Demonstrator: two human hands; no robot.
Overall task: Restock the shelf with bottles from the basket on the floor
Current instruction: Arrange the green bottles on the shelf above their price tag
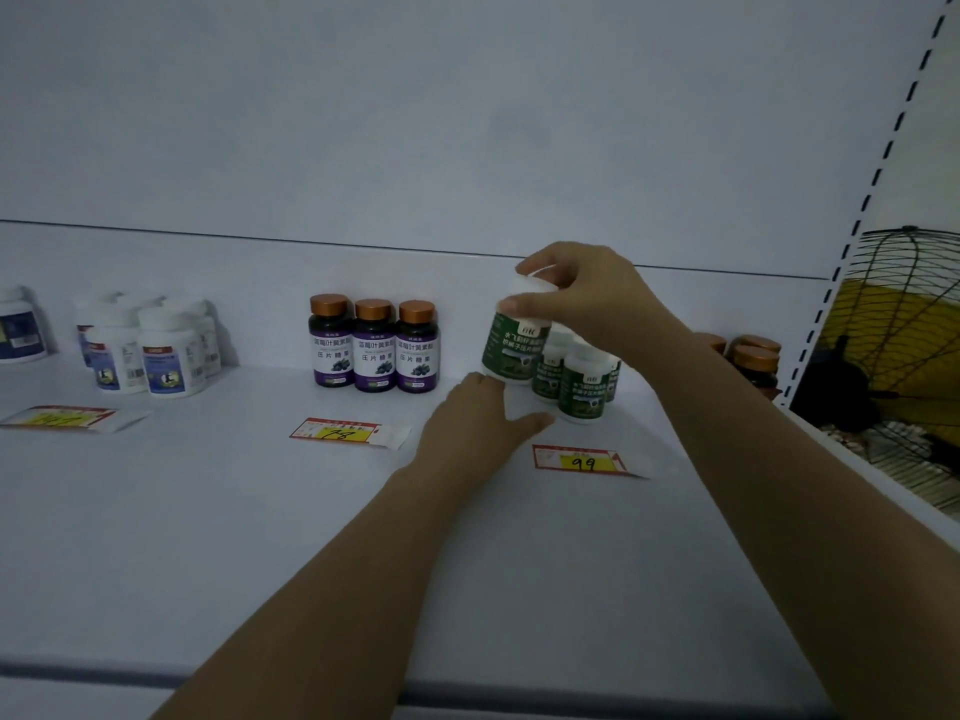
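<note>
Right hand [571,298] curls its fingers round the white cap of a smooth, round green-labelled white plastic bottle [511,350], slightly tilted above the flat white shelf [208,511]. Left hand [478,418] lies flat at its 6 o'clock, fingers straight, thumb splayed. Matching bottles [582,387] crowd its 4 o'clock. Both forearms reach forward.

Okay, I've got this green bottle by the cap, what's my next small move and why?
Probably lower the green bottle straight down beside the other green bottles: your right hand holds it slightly tilted at their left, your left hand open by its base.
</note>
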